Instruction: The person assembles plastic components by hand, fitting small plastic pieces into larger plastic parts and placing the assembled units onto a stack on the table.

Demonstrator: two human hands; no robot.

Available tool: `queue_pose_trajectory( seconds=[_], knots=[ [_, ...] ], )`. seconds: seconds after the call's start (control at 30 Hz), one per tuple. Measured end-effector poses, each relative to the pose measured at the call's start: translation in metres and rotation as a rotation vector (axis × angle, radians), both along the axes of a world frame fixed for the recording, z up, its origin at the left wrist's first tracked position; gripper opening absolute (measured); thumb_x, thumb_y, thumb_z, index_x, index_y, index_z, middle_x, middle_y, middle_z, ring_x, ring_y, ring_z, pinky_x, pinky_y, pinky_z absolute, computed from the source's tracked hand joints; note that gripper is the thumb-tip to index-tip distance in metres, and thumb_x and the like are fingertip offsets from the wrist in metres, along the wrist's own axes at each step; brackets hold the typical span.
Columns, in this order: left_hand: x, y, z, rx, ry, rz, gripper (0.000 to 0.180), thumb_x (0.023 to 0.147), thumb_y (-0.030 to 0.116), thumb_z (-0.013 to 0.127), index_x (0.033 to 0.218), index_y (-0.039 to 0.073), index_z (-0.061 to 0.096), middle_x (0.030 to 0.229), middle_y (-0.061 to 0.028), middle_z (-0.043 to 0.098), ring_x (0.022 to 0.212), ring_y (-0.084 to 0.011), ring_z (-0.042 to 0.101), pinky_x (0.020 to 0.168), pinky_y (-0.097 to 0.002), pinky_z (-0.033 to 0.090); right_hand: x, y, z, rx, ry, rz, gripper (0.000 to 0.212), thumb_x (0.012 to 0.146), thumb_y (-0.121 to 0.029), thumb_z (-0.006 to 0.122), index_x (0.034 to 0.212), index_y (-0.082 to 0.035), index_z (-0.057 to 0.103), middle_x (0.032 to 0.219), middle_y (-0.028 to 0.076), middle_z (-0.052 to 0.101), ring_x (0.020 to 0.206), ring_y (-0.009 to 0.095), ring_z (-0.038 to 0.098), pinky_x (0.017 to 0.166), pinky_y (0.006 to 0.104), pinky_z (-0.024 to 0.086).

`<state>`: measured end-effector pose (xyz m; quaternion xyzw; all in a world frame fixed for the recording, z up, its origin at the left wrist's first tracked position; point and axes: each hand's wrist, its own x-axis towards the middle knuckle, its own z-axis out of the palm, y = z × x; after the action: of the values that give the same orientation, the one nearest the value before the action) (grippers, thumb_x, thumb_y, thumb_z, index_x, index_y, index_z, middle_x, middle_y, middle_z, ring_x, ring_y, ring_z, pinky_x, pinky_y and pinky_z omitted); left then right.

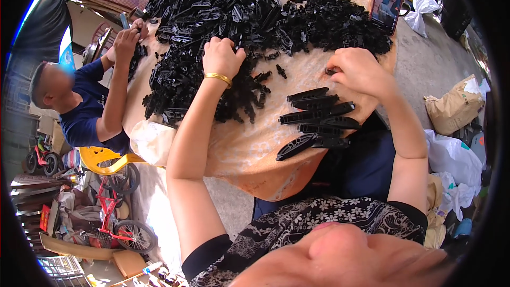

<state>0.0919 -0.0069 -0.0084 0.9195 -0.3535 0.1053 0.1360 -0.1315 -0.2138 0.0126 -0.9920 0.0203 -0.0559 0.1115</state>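
My left hand (222, 58), with a gold bracelet at its wrist, reaches into a big heap of black plastic parts (228, 8). Its fingers are curled, and what they grip, if anything, is hidden among the parts. My right hand (358, 72) is closed in a pinch over the orange cloth, right of the heap. A small dark piece (331, 70) shows at its fingertips; its kind is too small to tell. Just below that hand lies a group of several long black plastic pieces (319, 117) with oval ends. One small black part (281, 71) rests between my hands.
A patterned orange cloth (239, 149) covers the table. Smaller black parts (340, 18) spread toward a propped-up phone (386, 5) at the far right. Another person (90, 101) handles something at the left edge, on a yellow chair (109, 160). Bags (454, 103) stand at right.
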Motion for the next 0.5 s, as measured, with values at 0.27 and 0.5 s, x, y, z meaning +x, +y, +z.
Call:
queue_pose_trajectory(
  seconds=[0.27,0.5],
  knots=[
    [-0.001,0.009,0.001,-0.215,-0.141,-0.027,0.024,0.077,0.021,0.058,0.092,0.002,0.062,0.09,-0.0158,0.064,0.082,-0.0332,0.058,0.078,-0.0403,0.048,0.004,0.007,-0.011,0.052,-0.228,0.075,0.017,0.074,-0.014,0.061,0.088,-0.005,0.065,0.078,0.013,0.064,0.076,0.031,0.062,0.068,0.0386,0.05],
    [-0.032,0.009,0.024,-0.488,-0.077,-0.192,0.019,0.077,0.006,0.062,0.095,0.002,0.06,0.089,-0.0125,0.058,0.073,-0.0253,0.062,0.067,-0.033,0.051,0.005,0.013,-0.003,0.367,-0.445,0.056,0.015,0.08,-0.009,0.064,0.093,-0.002,0.062,0.077,0.011,0.064,0.067,0.022,0.061,0.062,0.03,0.049]
  ],
)
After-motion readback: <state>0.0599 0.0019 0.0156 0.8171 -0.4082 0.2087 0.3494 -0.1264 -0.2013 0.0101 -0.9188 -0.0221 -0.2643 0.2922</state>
